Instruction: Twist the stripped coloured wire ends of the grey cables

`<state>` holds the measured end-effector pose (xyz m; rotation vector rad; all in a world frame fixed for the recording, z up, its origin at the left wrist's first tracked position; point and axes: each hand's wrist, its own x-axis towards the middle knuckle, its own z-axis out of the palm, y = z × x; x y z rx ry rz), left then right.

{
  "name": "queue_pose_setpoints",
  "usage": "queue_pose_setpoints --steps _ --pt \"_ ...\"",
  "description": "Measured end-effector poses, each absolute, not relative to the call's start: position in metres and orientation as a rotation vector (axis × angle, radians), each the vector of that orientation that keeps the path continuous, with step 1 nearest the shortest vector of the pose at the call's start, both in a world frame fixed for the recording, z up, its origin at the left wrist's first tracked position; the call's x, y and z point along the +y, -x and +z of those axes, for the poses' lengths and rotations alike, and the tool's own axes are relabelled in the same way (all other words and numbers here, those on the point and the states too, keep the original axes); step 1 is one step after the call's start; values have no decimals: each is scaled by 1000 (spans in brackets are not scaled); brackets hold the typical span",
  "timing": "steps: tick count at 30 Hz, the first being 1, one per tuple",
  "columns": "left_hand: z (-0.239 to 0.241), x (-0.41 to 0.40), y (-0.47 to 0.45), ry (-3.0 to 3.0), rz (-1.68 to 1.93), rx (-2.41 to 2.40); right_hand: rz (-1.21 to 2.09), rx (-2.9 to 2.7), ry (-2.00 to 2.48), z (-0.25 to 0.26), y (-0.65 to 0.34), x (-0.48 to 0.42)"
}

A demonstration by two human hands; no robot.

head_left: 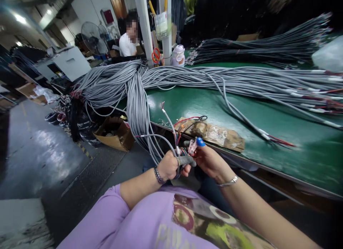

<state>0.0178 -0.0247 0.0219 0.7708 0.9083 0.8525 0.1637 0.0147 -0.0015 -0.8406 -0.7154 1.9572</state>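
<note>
A green desk (300,163) fills the right of your view, its long near edge slanting past you. The big gray cable bundle (241,77) stretches along its middle, with more gray cables bunched over the left end and hanging down beside you. Near the far edge lies a black cable bundle (254,48). At the near edge, toward the left corner, sits a taped cardboard strip (219,134).

Your two hands meet just off that near edge, beside the strip's left end. Your left hand (168,165) is closed around held gray cable (167,138), a gray cover (187,160) on one finger. Your right hand (207,159), a blue cover (200,141) on its thumb, appears to pinch a small pink piece (192,147); exactly what this is, you cannot tell. Smallest of all, thin colored wires (177,137) fan out above your left fist.

The step in hand looks like close fingertip work on stripped cable ends. The next move probably calls for a firm left hold and a light right touch, with the fine wires kept untangled.
</note>
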Motion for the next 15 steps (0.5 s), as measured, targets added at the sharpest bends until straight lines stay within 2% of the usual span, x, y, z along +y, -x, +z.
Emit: queue_pose_setpoints --steps 7,15 --pt "7 -21 -20 -759 867 907 1895 -658 847 -4 -160 16" --pt "18 -32 -17 -786 870 956 1985 -518 799 1 -162 10"
